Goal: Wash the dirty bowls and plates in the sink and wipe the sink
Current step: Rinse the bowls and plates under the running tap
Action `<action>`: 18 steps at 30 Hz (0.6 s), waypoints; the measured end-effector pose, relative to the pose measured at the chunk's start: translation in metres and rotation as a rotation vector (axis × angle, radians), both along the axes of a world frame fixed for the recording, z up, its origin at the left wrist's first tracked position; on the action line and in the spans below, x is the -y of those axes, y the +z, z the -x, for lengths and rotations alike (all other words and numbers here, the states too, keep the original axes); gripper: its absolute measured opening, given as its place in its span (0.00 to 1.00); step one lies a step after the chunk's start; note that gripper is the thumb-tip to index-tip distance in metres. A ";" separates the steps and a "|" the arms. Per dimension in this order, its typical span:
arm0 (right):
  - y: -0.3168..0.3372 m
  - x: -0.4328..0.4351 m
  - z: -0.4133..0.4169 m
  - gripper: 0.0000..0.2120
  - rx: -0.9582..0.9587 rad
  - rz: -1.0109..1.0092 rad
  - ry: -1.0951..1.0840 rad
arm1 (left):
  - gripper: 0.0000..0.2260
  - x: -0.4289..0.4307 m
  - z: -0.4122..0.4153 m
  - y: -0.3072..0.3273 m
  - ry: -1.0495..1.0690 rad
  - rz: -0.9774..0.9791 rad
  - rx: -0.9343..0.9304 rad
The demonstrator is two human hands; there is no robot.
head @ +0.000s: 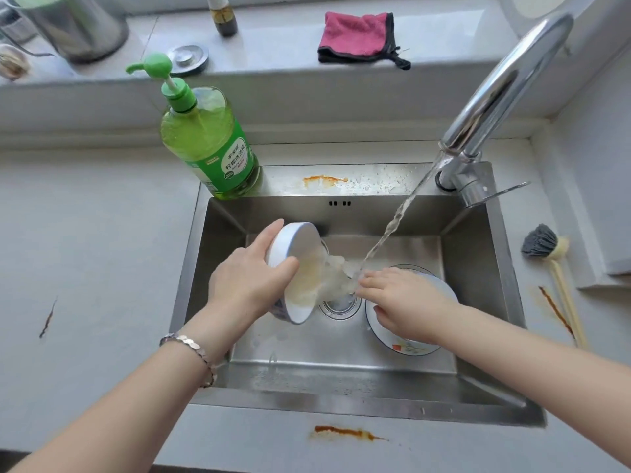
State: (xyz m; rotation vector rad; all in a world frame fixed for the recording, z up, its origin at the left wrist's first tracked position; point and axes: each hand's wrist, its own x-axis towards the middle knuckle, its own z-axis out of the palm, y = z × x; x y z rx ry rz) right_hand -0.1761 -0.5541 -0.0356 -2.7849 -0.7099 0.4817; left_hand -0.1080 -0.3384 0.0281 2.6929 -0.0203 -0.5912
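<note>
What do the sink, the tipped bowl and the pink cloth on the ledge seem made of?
The sink looks like brushed stainless steel: grey satin sheen, soft reflections. The bowl is likely glazed ceramic, glossy white with blue trim, though melamine cannot be excluded. The cloth looks like microfibre or terry: fuzzy ribbed pile, dark edging.
</note>
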 end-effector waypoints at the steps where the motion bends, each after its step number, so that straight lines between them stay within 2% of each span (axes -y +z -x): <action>1: -0.005 0.004 0.002 0.17 -0.030 0.037 -0.054 | 0.30 -0.001 0.001 0.005 -0.051 -0.103 0.046; 4: -0.013 0.005 0.015 0.14 -0.055 0.003 -0.092 | 0.29 -0.009 0.003 0.013 -0.135 -0.288 0.108; 7: -0.016 0.004 0.021 0.09 0.025 0.019 -0.049 | 0.29 -0.022 0.007 0.017 -0.180 -0.440 0.134; 10: -0.014 0.000 0.024 0.09 -0.048 -0.014 -0.061 | 0.28 -0.032 0.009 0.009 -0.140 -0.462 0.096; 11: -0.011 -0.002 0.024 0.12 -0.046 -0.050 -0.083 | 0.28 -0.033 0.009 0.005 -0.085 -0.391 0.058; 13: -0.004 -0.009 0.022 0.22 -0.025 -0.121 -0.120 | 0.28 -0.027 0.012 -0.004 0.031 -0.127 -0.026; 16: 0.015 -0.023 0.017 0.35 -0.269 -0.239 -0.129 | 0.20 0.002 0.019 -0.014 0.103 0.273 -0.136; 18: 0.027 -0.035 0.012 0.41 -0.306 -0.405 -0.141 | 0.14 0.031 0.021 -0.012 0.180 0.518 -0.184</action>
